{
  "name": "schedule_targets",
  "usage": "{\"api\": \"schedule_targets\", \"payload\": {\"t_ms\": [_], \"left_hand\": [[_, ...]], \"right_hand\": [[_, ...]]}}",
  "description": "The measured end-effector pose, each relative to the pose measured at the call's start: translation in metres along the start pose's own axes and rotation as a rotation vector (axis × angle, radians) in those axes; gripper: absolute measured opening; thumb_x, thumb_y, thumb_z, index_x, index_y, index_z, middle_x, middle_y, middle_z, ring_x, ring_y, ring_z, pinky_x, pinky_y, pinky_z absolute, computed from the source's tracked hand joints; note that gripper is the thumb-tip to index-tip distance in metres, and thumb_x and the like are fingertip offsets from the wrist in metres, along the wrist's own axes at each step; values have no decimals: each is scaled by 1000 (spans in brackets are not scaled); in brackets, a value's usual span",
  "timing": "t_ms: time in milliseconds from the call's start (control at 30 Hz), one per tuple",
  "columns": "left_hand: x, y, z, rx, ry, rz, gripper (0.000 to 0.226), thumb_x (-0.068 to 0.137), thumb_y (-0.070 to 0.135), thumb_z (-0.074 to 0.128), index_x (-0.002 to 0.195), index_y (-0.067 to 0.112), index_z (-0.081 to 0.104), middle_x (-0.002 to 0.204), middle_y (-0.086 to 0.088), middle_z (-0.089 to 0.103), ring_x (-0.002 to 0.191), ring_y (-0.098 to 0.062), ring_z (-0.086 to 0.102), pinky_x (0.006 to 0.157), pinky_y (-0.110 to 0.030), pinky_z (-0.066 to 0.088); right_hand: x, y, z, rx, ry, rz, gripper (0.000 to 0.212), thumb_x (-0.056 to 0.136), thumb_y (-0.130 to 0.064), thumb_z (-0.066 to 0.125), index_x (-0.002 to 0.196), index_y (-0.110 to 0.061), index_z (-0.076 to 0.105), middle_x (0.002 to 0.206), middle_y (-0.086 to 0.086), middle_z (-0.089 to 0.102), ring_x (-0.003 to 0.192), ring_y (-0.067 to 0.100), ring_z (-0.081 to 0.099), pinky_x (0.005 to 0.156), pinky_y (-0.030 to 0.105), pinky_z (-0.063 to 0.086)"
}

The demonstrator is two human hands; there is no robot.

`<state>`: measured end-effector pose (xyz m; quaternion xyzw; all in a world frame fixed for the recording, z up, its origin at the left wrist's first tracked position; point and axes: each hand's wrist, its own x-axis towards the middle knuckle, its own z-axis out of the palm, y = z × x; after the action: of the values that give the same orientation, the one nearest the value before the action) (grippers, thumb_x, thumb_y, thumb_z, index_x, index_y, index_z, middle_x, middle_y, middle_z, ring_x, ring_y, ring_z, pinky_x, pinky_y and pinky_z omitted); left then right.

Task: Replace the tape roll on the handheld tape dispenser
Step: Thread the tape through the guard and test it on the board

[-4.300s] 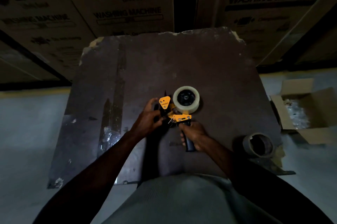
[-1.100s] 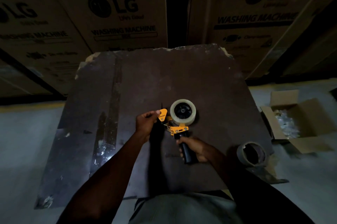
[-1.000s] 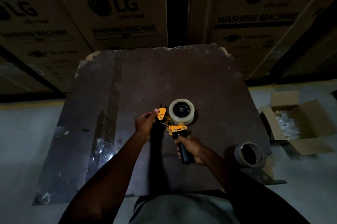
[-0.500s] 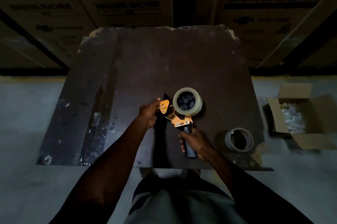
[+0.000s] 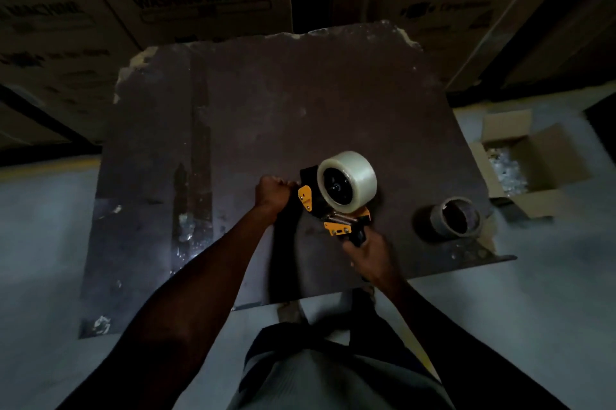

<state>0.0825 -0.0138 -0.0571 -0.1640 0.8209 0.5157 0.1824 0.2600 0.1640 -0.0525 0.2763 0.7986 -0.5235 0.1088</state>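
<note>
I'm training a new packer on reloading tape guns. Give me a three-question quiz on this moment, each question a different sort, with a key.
1. True or false: the clear tape roll is already seated on the tape dispenser.
2. Multiple choice: the right hand grips A) the dispenser's black handle, B) the spent tape core, C) the cardboard box.
3. Fill in: the spent tape core lies on the table to the ____ of the dispenser.

Key: 1 true. 2 A; the left hand meanwhile grips at the dispenser's front end, beside the orange plate. 3 right, on the side of the open cardboard box on the floor.
</note>
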Motion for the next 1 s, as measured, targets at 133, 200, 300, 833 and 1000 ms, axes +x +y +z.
{"api": "schedule_targets", "payload": {"t_ms": [133,200,300,833,1000], "left_hand": [[20,-5,-14,252,-107,114,17,79,25,76,75,8,74,79,-6,72,77,-12,64,73,-26,50],[28,-4,-19,370,-135,155,15,79,28,71,81,15,76,89,-6,75,88,-18,70,80,-31,53],[41,-4,-23,519,-168,154,11,74,33,65,77,25,71,97,-6,74,92,-24,70,80,-30,54],[2,-39,-45,1107,-455,732,76,87,69,29,149,25,24,163,2,18,151,-23,-12,113,-68,-7],[-9,-32,-37,1243,-440,675,93,76,87,19,152,36,4,165,8,-1,150,-26,-19,110,-71,-11]], "right_hand": [[-9,-12,15,-71,127,-53,49,65,-48,61,109,-25,66,80,-4,70,72,14,61,70,41,54],[-6,-12,18,-127,105,-44,59,64,-50,58,120,-32,58,94,-2,73,85,23,68,77,41,55],[-1,-5,21,-263,113,1,58,63,-55,56,119,-41,46,102,7,75,96,33,70,79,45,56],[31,-4,21,-250,-190,245,34,57,-53,63,73,-23,71,61,6,72,55,22,70,66,53,61],[10,-32,15,-331,-109,183,40,60,-56,69,87,-27,70,79,12,73,77,35,72,65,42,60]]}}
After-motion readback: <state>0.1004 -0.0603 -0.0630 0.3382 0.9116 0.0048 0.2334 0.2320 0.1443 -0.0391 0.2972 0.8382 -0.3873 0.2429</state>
